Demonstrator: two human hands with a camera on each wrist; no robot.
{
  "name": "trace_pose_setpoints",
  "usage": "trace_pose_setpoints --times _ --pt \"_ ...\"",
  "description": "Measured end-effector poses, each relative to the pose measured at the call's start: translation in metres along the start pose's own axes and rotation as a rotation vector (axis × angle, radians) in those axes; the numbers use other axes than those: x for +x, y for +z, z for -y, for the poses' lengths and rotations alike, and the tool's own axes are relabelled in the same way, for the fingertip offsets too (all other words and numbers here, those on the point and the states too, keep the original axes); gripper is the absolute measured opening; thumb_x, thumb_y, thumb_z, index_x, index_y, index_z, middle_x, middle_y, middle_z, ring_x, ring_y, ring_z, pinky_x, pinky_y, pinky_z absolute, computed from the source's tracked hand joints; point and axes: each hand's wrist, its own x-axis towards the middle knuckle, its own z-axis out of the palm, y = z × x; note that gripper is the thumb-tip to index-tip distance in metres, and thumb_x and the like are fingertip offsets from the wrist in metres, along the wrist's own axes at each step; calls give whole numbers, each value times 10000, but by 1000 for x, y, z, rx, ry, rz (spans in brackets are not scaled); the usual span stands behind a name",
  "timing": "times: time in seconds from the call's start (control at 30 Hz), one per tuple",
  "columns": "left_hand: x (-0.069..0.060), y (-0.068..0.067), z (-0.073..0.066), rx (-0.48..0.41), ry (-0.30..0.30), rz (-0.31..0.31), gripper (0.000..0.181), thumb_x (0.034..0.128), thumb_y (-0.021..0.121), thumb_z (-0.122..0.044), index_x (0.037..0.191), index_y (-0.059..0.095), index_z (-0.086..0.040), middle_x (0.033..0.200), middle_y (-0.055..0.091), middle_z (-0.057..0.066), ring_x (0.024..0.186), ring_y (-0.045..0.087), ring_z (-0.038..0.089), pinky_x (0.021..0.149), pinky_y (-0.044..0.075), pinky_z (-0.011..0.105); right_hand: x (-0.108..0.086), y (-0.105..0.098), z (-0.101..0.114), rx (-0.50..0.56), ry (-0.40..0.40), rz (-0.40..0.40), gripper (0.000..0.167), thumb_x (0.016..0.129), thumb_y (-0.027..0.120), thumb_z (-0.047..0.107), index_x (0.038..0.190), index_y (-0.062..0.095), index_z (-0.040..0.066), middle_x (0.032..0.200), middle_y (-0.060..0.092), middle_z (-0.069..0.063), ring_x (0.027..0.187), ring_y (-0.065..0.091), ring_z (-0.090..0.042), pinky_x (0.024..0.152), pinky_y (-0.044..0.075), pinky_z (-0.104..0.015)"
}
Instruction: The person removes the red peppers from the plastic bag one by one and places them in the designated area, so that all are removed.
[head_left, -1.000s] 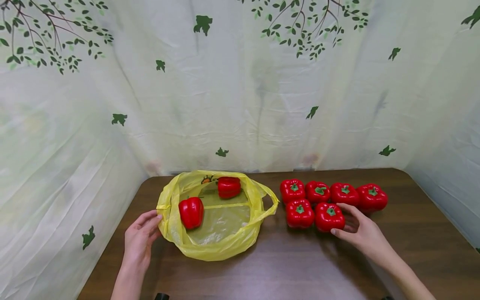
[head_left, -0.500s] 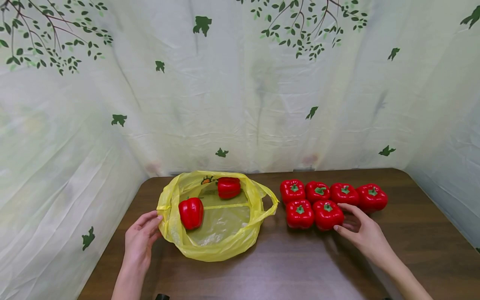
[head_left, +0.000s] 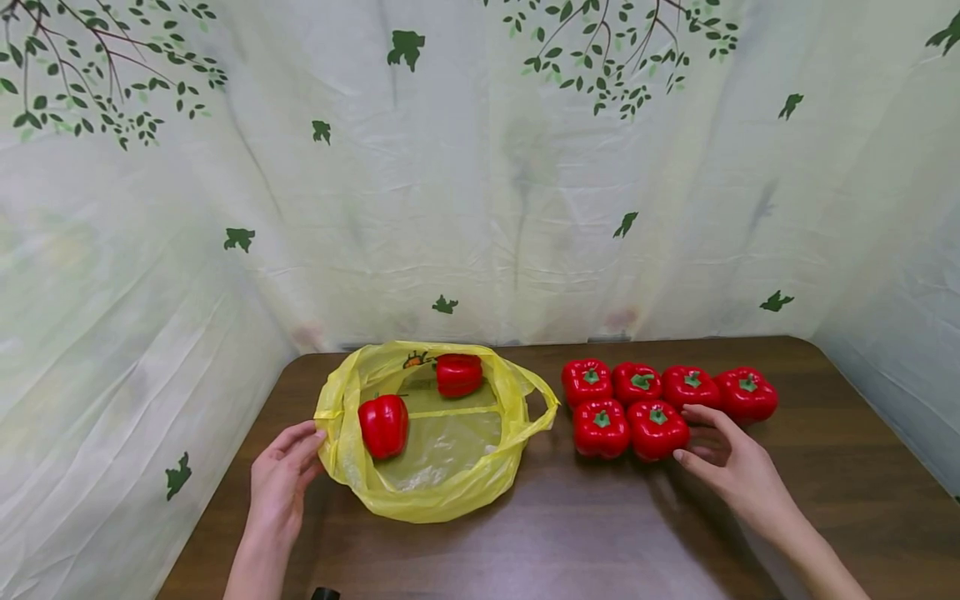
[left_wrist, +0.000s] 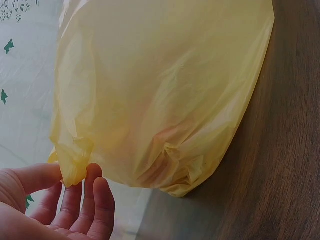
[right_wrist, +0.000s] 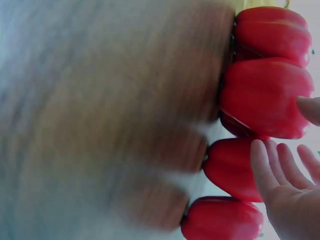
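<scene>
A yellow plastic bag [head_left: 431, 504] stands on the table with its mouth spread, two red bell peppers inside: one bell pepper [head_left: 384, 427] at the left, one bell pepper [head_left: 459, 375] at the back. My left hand [head_left: 283, 475] pinches the bag's left rim between thumb and fingers; the left wrist view shows the gathered plastic [left_wrist: 76, 162] there. At the right, more red bell peppers form two rows. Beside the front row's right-hand bell pepper [head_left: 658, 432] is my right hand [head_left: 738, 471], fingers spread and loosely bent. Whether its fingertips touch that pepper, I cannot tell.
The back row holds several bell peppers [head_left: 690, 388]; another bell pepper [head_left: 602, 429] stands front left of the group. The bag's loop handle [head_left: 542, 408] points towards them. A pale leaf-patterned curtain [head_left: 495, 208] hangs behind the dark wooden table [head_left: 570, 533].
The front right bell pepper shifted slightly back and left, against the others. My right hand has since drawn a little to the right of it. My left hand stays at the bag's rim.
</scene>
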Motion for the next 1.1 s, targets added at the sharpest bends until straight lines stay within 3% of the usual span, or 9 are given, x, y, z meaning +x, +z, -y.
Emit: trace_pose_setpoints --times 0.33,0.57,0.8,1.1 --pt "-1 -2 0 -19 20 9 130 908 727 -169 1033 707 -138 941 689 -47 842 658 108 749 558 252 5 -6 29 -9 -131 -68 596 820 808 80 1351 543 135 1250 595 -63 1029 604 -101 829 474 -106" --pt "-1 -2 -1 -27 24 7 111 906 729 -158 1015 714 -142 937 690 -46 833 656 107 742 559 254 10 6 60 -167 -296 -46 661 746 858 55 1319 565 204 1255 590 13 1049 583 -149 839 465 -123" --pt "-2 -2 -1 -22 17 6 114 906 729 -158 1017 712 -141 934 691 -48 833 652 108 739 558 253 13 21 90 -133 -356 67 643 777 850 128 1325 541 260 1294 564 89 1192 513 -77 958 430 -167" --pt "-1 -1 -1 -24 11 19 149 907 729 -170 1049 702 -132 960 689 -46 852 654 112 767 555 250 25 40 117 -101 -365 223 576 837 809 230 1337 529 290 1320 536 142 1233 486 -62 947 498 -358"
